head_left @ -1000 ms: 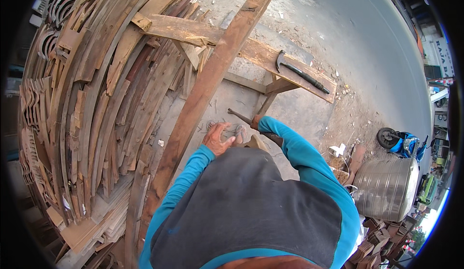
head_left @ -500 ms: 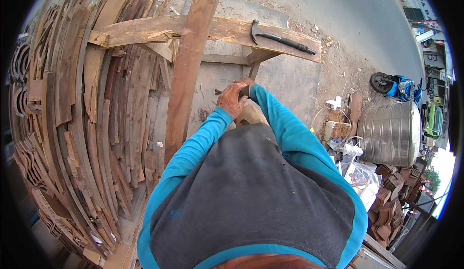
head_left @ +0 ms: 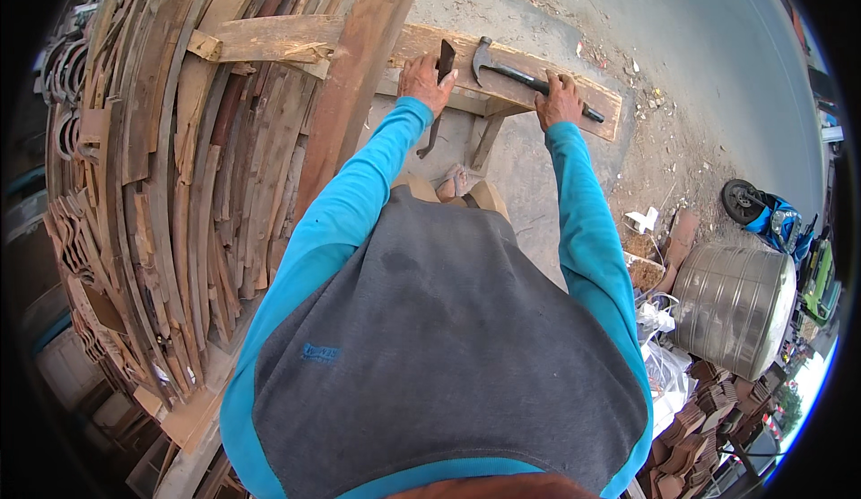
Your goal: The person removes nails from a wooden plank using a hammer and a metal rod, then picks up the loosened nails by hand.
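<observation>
My left hand [head_left: 425, 85] is closed around a dark metal pry bar [head_left: 446, 58]. Its flat end points up past my fingers, and its bent end hangs below them, in front of the bench plank. To the right, my right hand [head_left: 560, 102] has its fingers wrapped over the handle of a claw hammer [head_left: 511, 73], whose head points left. The hammer lies on the pale wooden plank [head_left: 596, 86] of a low bench. A long reddish-brown board [head_left: 359, 95] crosses that plank left of my left hand.
A big stack of old wooden boards [head_left: 193, 185] fills the left side. Right of me stand a ribbed metal drum [head_left: 731, 306], plastic bags [head_left: 664, 364] and piled roof tiles [head_left: 695, 436]. Farther off is a blue motorbike [head_left: 771, 216] beside the road.
My hands have parted from close to my body and moved forward. The left has carried the pry bar up to the bench; the right has reached right and taken hold of the hammer's handle.
</observation>
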{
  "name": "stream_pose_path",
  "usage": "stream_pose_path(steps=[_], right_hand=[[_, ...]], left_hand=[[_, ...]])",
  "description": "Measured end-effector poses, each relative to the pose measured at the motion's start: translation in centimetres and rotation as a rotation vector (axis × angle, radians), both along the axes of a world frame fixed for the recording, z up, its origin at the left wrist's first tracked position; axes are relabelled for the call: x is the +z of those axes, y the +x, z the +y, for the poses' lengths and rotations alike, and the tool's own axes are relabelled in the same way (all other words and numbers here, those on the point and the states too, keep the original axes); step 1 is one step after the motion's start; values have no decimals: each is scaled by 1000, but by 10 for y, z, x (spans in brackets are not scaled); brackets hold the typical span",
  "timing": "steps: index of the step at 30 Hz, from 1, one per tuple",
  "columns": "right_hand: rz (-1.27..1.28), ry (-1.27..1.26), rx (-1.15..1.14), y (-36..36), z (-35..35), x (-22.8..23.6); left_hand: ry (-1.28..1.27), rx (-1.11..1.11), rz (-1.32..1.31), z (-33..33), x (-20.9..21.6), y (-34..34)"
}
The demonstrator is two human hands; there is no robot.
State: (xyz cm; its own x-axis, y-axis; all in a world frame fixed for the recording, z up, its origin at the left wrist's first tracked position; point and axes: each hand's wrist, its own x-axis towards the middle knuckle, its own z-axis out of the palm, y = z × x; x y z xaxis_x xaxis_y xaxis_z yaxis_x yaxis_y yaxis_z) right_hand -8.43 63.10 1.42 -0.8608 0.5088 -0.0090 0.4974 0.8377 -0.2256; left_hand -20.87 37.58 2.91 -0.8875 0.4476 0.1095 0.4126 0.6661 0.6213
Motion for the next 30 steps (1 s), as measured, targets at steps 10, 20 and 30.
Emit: stream_pose_path(steps=[10,20,30], right_hand=[[-193,-54,219,-10,30,-8],[226,-171,-1,-5,-22,114],[670,-171,544,-96,-141,226]], left_hand=[[22,100,-94,16,-24,-3],[553,9,-297,-27,66,16],[1949,369,-833,-55,150,-84]])
